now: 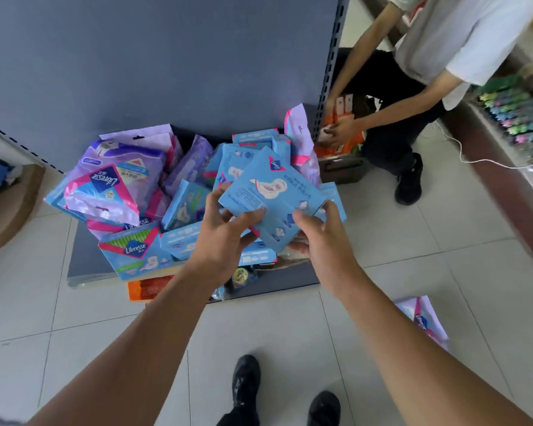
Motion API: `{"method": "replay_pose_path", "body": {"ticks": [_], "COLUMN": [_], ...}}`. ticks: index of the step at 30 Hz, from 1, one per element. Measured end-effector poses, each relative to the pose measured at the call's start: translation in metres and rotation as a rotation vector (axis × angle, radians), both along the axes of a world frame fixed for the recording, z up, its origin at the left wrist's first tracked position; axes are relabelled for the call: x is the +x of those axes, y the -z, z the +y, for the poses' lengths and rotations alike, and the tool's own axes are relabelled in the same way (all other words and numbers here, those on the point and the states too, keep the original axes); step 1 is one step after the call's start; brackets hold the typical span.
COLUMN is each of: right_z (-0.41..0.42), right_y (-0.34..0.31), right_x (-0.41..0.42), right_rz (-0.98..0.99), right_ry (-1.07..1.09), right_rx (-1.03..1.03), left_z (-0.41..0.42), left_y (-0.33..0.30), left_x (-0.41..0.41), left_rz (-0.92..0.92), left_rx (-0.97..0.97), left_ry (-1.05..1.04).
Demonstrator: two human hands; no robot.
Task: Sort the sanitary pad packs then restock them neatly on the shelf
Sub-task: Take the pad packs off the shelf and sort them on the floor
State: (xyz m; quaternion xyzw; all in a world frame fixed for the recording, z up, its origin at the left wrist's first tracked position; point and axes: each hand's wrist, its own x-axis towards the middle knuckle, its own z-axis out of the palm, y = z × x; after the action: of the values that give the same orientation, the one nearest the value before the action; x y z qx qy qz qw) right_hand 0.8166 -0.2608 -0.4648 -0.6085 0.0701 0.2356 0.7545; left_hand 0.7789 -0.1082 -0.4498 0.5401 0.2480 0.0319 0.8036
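Both hands hold one light blue pad pack (276,199) above the heap: the left hand (225,233) has its grip curled around the pack's corner at seven o'clock, the right hand (319,233) pinches its edge at five o'clock. Under it, the bottom shelf (83,265) carries a loose pile of blue packs (179,207) and, toward nine o'clock, purple packs (120,170). At two o'clock a second person (413,87) crouches over orange boxes (348,139).
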Motion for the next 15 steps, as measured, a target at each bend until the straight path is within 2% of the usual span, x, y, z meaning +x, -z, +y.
{"method": "replay_pose_path", "body": {"ticks": [4, 8, 11, 15], "right_z": [-0.059, -0.131, -0.189, -0.268], "right_y": [-0.006, -0.011, -0.010, -0.004], "right_x": [-0.003, -0.012, -0.024, -0.051], "right_rz": [-0.057, -0.051, -0.041, 0.032], "right_ry": [0.072, 0.131, 0.231, 0.436], "right_rx": [-0.028, -0.118, -0.203, -0.216], "left_z": [-0.045, -0.099, -0.156, -0.243], "left_y": [-0.004, -0.009, -0.007, 0.006], "left_x": [0.002, 0.008, 0.012, 0.012], "left_rz": [0.026, 0.068, 0.093, 0.114], "left_rx": [0.042, 0.113, 0.141, 0.190], "left_ry": [0.068, 0.277, 0.404, 0.529]}}
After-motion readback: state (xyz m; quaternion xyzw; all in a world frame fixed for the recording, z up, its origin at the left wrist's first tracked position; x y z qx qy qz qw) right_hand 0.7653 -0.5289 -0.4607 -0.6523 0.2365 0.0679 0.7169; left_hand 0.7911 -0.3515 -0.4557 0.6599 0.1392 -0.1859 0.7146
